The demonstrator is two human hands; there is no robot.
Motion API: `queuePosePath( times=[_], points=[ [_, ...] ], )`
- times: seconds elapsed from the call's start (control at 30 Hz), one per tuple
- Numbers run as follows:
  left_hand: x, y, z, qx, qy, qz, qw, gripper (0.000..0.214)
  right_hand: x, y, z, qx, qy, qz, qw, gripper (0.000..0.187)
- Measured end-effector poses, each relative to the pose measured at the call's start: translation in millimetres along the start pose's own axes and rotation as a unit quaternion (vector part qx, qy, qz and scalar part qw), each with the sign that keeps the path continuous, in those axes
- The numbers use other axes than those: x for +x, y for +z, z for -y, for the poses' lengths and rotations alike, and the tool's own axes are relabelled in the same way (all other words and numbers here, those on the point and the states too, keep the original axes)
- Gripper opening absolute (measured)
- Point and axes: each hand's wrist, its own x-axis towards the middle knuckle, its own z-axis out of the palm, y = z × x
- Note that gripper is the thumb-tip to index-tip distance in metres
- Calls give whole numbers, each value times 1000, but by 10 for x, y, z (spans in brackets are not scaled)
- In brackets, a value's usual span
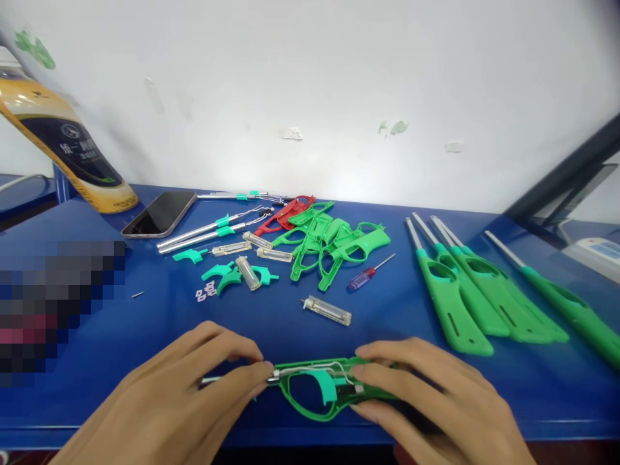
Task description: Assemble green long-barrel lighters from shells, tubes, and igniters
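Note:
Low over the front of the blue table, an open green lighter housing half lies between my two hands. A teal trigger and thin pale wires sit inside it. My left hand pinches the metal tube where it meets the housing; most of the tube is behind my fingers. My right hand grips the handle end of the housing, covering part of it. Just beyond, a clear fuel tank rests on the table.
Behind are green housing halves, a red housing, metal tubes with wires, teal triggers and a screwdriver. Several assembled green lighters lie right. A phone and a leaning bottle are left.

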Motion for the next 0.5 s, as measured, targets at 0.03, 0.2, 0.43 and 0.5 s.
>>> queuePosePath(
  times=[0.03, 0.2, 0.43, 0.5],
  points=[
    [8, 10, -5, -15, 6, 10, 1000, 48, 5, -2, -4, 2, 0, 3, 1000, 38],
    [-20, 92, -9, -34, 11, 29, 999, 53, -20, -3, -71, 8, -10, 15, 1000, 37],
    [110, 100, 62, 54, 0, -27, 998, 35, -103, -17, -143, 11, -35, 49, 998, 15],
    [190, 82, 154, 86, -10, -79, 993, 43, -85, -16, -143, 9, -39, 15, 999, 19]
  ],
)
